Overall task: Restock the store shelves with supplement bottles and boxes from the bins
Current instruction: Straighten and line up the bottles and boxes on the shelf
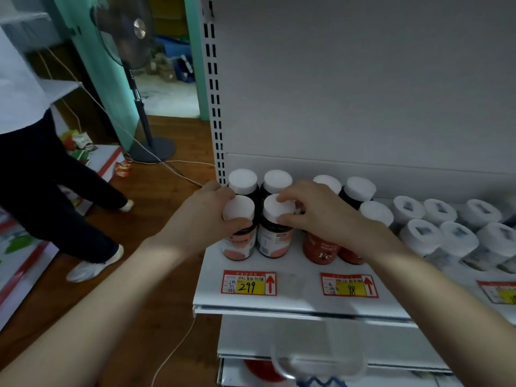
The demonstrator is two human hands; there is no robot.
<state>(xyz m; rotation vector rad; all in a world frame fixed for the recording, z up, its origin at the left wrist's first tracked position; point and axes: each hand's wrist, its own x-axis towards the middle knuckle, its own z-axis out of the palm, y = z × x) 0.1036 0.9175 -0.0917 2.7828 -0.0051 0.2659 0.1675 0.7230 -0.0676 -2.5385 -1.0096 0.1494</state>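
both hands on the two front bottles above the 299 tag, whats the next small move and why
Probably let go of both and pull the hands back. The left hand grips the left front bottle, the right hand pinches the cap of the right front bottle, and both stand upright on the shelf, lined up before the back row.

White shelf (293,300) with white-capped supplement bottles (322,251) and price tags (249,283).

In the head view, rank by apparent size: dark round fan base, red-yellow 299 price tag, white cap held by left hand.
Red-yellow 299 price tag, dark round fan base: alike, unranked.
Then white cap, partly covered.
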